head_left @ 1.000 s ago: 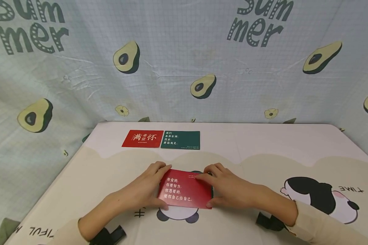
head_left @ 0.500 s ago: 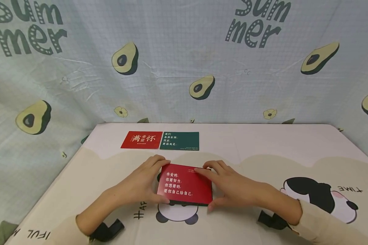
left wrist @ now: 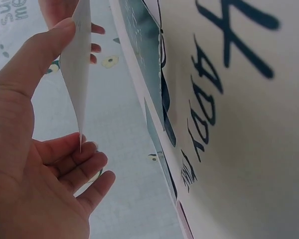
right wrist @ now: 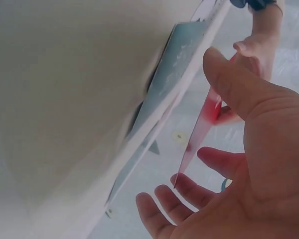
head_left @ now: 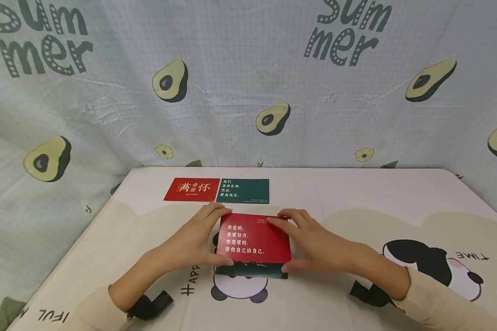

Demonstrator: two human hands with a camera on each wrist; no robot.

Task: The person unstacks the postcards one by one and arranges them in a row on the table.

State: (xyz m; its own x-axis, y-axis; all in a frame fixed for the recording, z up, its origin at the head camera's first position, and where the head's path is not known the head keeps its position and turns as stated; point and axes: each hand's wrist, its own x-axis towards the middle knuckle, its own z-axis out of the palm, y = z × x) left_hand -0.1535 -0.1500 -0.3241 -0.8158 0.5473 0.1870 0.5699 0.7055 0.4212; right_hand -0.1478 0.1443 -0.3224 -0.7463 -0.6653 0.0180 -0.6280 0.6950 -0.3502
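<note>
A red card with white Chinese lettering is held between both hands, raised off the table and curving slightly. My left hand grips its left side, thumb at the near corner and fingers at the far one. On the right side my right hand holds it likewise, with the index finger over the printed face. Beneath it lies a dark green card, mostly covered in the head view. The left wrist view shows the pale back of the held card above the green card.
Farther back, a red card and a green card lie side by side on the table. The pale tablecloth carries printed animals and lettering. A patterned curtain hangs behind the table's far edge.
Both hands have lifted the red card from the table and shifted it slightly away from me. The dark green card under it has come into view along its near edge.
</note>
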